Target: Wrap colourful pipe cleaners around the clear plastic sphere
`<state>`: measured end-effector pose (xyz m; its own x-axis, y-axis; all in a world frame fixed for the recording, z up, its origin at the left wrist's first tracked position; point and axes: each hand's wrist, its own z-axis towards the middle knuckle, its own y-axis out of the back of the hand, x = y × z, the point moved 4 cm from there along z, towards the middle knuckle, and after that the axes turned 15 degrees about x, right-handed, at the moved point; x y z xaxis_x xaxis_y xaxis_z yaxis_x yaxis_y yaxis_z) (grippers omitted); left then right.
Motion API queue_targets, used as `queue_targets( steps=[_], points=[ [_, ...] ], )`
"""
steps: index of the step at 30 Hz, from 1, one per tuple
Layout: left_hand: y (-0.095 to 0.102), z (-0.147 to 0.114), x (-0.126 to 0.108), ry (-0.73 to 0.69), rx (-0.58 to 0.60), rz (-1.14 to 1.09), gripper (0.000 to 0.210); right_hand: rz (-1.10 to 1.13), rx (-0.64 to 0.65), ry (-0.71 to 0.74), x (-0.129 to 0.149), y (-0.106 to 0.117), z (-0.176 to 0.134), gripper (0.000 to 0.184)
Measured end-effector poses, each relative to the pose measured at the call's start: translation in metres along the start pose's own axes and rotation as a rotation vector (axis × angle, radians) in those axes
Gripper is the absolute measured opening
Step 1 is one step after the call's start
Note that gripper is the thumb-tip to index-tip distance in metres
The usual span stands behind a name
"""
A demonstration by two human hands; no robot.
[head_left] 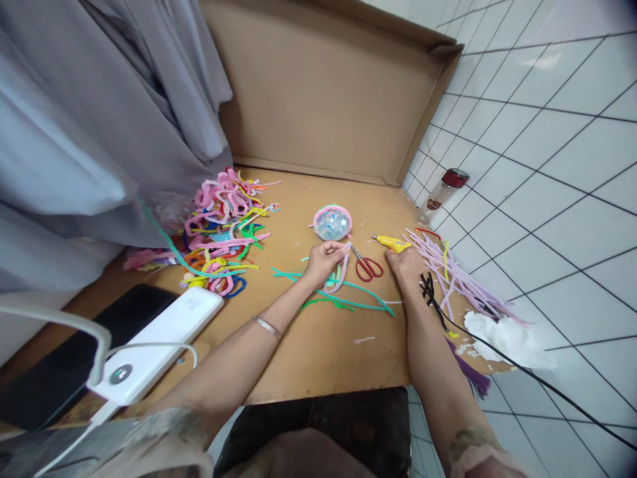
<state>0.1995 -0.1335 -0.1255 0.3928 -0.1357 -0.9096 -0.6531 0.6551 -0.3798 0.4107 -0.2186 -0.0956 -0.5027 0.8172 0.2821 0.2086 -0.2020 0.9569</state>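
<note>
My left hand [324, 260] pinches a bent lavender pipe cleaner [342, 279] over the middle of the table. In my right hand [405, 265] is a yellow hot glue gun [392, 243], its nozzle pointing left. Red-handled scissors [369, 267] lie between my hands. Just beyond them sits a round clear piece [332, 224] with a pink fuzzy rim and bluish specks inside. Teal pipe cleaners [365, 299] and a green one [318, 303] lie on the table below my left hand.
Tangled colourful pipe cleaners [223, 212] cover the left side. Lavender stems [458, 279], white tissue [507, 338] and a red-capped bottle [445, 191] stand or lie at right. A white power bank [164, 338] is near left; a cardboard panel [323, 93] rises behind. A black cord [527, 375] trails right.
</note>
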Motion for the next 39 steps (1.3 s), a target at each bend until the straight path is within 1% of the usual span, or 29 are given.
queue_targets(
  steps=[5, 8, 12, 15, 19, 22, 28, 36, 39],
  points=[
    [0.002, 0.002, 0.003, -0.018, -0.012, 0.001, 0.052, 0.195, -0.137, 0.069, -0.001, 0.017, -0.005, 0.044],
    [0.002, 0.002, 0.003, -0.035, -0.017, -0.005, 0.05, 0.32, -0.151, 0.163, 0.006, 0.027, -0.012, 0.039],
    [0.004, 0.003, 0.004, -0.035, -0.019, -0.013, 0.044, 0.408, -0.18, 0.329, 0.022, 0.035, -0.027, 0.039],
    [0.005, 0.003, 0.003, -0.028, -0.034, -0.031, 0.041, 0.393, -0.24, 0.408, 0.031, 0.036, -0.039, 0.033],
    [0.006, 0.003, 0.001, -0.024, -0.061, -0.066, 0.042, 0.303, -0.292, 0.478, 0.036, 0.033, -0.048, 0.028],
    [0.006, 0.003, -0.001, -0.027, -0.07, -0.086, 0.041, 0.243, -0.288, 0.501, 0.038, 0.031, -0.05, 0.028],
    [0.006, 0.003, -0.002, -0.025, -0.088, -0.094, 0.036, 0.144, -0.245, 0.482, 0.039, 0.032, -0.052, 0.026],
    [0.006, 0.002, -0.003, -0.026, -0.081, -0.09, 0.034, 0.135, -0.241, 0.494, 0.04, 0.029, -0.054, 0.024],
    [0.006, 0.003, -0.002, -0.03, -0.083, -0.095, 0.035, 0.142, -0.233, 0.531, 0.04, 0.027, -0.055, 0.022]
  ],
)
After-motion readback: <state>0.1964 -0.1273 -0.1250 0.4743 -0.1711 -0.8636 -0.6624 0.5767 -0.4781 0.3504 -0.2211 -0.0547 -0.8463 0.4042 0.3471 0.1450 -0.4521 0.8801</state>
